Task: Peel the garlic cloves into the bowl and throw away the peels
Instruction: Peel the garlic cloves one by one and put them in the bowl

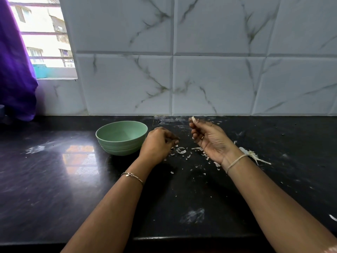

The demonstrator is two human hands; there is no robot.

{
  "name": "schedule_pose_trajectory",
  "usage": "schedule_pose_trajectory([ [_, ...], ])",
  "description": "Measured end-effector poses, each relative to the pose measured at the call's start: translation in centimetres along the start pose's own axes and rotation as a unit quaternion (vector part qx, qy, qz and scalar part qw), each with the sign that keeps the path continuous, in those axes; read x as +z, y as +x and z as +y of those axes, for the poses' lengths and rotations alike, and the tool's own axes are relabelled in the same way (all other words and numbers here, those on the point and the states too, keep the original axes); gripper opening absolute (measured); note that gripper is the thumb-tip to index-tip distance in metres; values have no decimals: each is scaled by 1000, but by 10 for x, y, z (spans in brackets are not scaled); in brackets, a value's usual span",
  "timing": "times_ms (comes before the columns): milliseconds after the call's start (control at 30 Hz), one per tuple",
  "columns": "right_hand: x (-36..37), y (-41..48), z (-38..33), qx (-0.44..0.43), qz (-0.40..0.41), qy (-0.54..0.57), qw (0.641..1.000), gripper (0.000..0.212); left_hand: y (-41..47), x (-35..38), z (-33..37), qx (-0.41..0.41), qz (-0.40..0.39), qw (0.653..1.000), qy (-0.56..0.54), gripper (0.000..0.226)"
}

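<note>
A pale green bowl (121,136) stands on the black counter (54,170); its inside looks empty from here. My left hand (157,145) hovers just right of the bowl, palm down, fingers curled over the scattered garlic peels (180,150); whether it holds anything is hidden. My right hand (209,139) is raised palm up and pinches a small garlic clove (193,119) at its fingertips, peel still on it. More peel and a dried garlic stem (252,155) lie behind my right wrist.
A marbled tile wall (200,70) rises at the counter's back edge. A window (43,37) and a purple cloth (14,70) are at the far left. White flecks and smears dot the counter around my hands. The counter's front edge runs along the bottom.
</note>
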State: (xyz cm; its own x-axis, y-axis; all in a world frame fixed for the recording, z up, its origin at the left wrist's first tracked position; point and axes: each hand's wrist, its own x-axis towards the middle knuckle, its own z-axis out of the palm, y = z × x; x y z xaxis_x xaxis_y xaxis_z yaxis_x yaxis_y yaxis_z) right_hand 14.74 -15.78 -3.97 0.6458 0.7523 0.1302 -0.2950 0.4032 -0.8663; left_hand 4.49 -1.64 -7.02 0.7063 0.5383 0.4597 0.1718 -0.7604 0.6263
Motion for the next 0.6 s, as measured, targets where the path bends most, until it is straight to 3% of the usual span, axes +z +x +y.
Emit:
schedule_pose_trajectory([
  [267, -2, 3, 6, 21, 1, -32, 999, 24, -3, -3, 1, -19, 23, 997, -68, 28],
  [367, -1, 4, 6, 23, 9, -40, 999, 26, -4, -2, 2, -10, -17, 998, -61, 13],
  [467, -2, 4, 7, 24, 11, -59, 998, 21, -4, -1, 4, -13, -27, 998, -63, 26],
  [567, -2, 4, 8, 21, 1, -81, 997, 14, -3, -2, 7, -6, 8, 990, -141, 6],
  [600, -1, 4, 9, 19, -5, -86, 996, 12, -3, -3, 9, -1, 15, 985, -174, 18],
])
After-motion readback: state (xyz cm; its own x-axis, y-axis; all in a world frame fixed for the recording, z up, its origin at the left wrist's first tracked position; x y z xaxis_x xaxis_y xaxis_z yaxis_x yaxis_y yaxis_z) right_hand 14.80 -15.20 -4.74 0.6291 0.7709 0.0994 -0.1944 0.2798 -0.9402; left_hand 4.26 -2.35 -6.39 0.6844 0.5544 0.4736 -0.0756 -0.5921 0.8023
